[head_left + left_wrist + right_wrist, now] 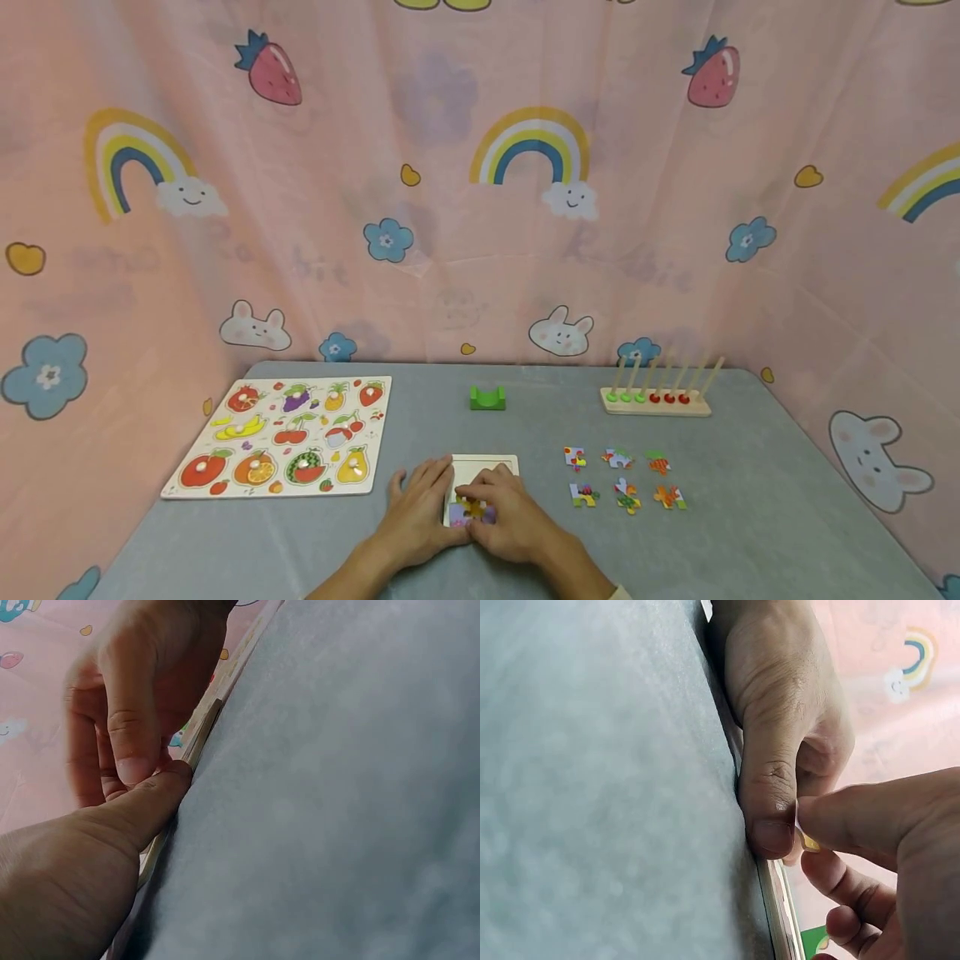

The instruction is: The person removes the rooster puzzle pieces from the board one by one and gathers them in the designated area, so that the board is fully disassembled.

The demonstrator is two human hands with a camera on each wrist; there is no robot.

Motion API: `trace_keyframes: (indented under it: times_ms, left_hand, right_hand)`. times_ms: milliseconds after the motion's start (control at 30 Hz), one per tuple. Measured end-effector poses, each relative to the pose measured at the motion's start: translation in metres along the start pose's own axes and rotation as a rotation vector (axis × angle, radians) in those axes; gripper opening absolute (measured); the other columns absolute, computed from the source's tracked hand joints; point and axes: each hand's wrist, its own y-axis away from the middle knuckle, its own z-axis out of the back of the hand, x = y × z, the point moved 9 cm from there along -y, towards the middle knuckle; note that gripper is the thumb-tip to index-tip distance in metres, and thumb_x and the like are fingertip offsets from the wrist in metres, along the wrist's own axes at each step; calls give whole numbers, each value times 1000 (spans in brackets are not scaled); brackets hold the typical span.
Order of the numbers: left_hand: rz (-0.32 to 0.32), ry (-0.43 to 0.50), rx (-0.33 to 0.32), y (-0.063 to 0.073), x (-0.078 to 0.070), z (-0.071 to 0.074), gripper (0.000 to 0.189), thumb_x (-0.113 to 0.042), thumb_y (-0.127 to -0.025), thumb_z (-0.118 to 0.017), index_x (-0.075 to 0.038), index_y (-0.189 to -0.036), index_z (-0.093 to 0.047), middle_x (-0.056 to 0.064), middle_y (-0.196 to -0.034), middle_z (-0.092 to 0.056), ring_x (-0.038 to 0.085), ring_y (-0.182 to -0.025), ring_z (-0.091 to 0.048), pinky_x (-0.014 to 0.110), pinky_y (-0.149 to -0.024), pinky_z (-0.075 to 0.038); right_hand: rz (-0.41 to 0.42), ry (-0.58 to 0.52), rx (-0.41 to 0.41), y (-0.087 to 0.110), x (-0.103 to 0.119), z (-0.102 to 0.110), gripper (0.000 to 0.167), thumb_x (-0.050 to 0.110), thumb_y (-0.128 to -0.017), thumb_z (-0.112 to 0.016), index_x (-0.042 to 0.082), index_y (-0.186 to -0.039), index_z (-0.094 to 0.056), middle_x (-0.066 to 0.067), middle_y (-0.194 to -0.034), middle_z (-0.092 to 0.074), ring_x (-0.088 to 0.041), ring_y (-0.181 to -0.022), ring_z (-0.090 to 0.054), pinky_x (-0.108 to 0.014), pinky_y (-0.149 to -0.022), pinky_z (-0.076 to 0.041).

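Observation:
A small pale wooden puzzle tray (486, 458) lies on the table before me, with purple and yellow jigsaw pieces (458, 514) in its near part. My left hand (417, 515) holds the tray at its near left corner, fingers along the left side and thumb at the front edge. Over the near part of the tray, my right hand (512, 515) pinches a small jigsaw piece (808, 841) between thumb and fingers; yellow shows on it in the right wrist view. The fingers hide most of that piece. Both thumbs come close together at the front edge.
Several loose jigsaw pieces (583, 495) lie in two rows to the right. A fruit peg board (273, 492) is at the left. Behind the tray stands a green block (487, 402), and at the back right a wooden peg stand (630, 408) holds green and red beads.

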Motion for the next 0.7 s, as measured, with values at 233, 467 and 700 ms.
trace_keyframes:
  times_ms: [233, 467, 700]
  left_hand:
    - [-10, -5, -16, 0, -1, 1, 95, -73, -69, -68, -5, -134, -53, 9, -142, -46, 29, -129, -38, 67, -96, -17]
    - [-10, 8, -15, 0, 0, 1, 97, -68, -67, -73, -4, -137, -52, 9, -143, -46, 29, -129, -38, 67, -97, -16]
    - [-9, 27, -16, 0, 0, 2, 95, -62, -66, -78, -5, -137, -51, 9, -142, -46, 29, -129, -38, 66, -97, -16]
  right_hand:
    - [62, -39, -83, 1, 5, 5, 31, -1, -73, -69, 7, -103, -72, 7, -87, -61, -11, -81, -47, -23, -71, -40]
    - [75, -34, -91, 1, 4, 5, 27, -2, -73, -71, 7, -99, -72, 9, -82, -60, -10, -77, -47, -21, -68, -40]
    - [50, -23, -47, 0, 0, 4, 20, 0, -80, -69, 5, -100, -71, 6, -81, -61, -9, -78, -47, -23, -70, -41]
